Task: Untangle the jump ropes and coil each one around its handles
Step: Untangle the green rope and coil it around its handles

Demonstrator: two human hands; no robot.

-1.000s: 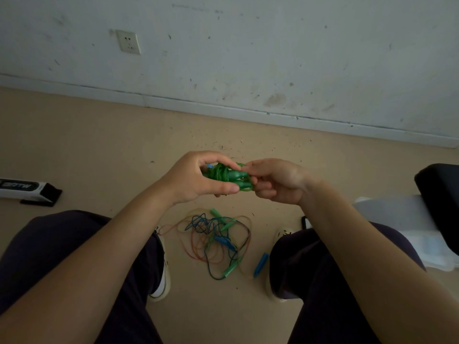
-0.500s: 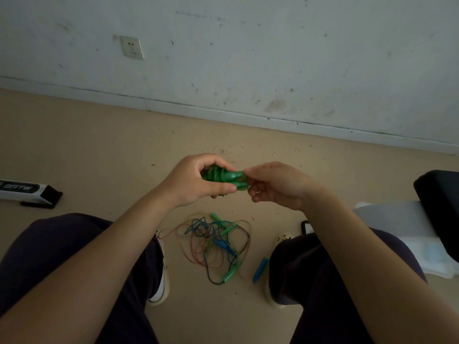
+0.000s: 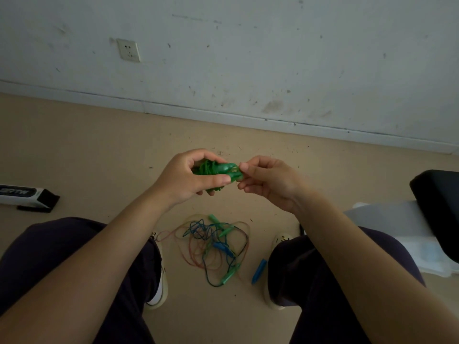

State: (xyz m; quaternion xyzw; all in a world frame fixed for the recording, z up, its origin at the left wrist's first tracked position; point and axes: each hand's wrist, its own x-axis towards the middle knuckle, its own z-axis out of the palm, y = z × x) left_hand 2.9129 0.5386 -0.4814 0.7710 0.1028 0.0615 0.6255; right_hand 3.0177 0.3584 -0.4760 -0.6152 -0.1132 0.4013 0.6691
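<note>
The green rope (image 3: 215, 172) sits coiled around its handles, held in the air above the floor (image 3: 87, 150) between the person's knees. The left hand (image 3: 190, 178) wraps it, thumb across the front and fingers behind, so its grip is full of the bundle. The right hand (image 3: 267, 181) pinches the handle ends that stick out, a narrow grip on the tips. Below, the tangle (image 3: 214, 247) of blue, red and green ropes lies on the floor between the shoes, a blue handle (image 3: 259, 271) just beside it. The likely risk is the coil springing loose: if the right pinch slips before the last turn is tucked, the stiff cord could unwind and drop onto the tangle.
</note>
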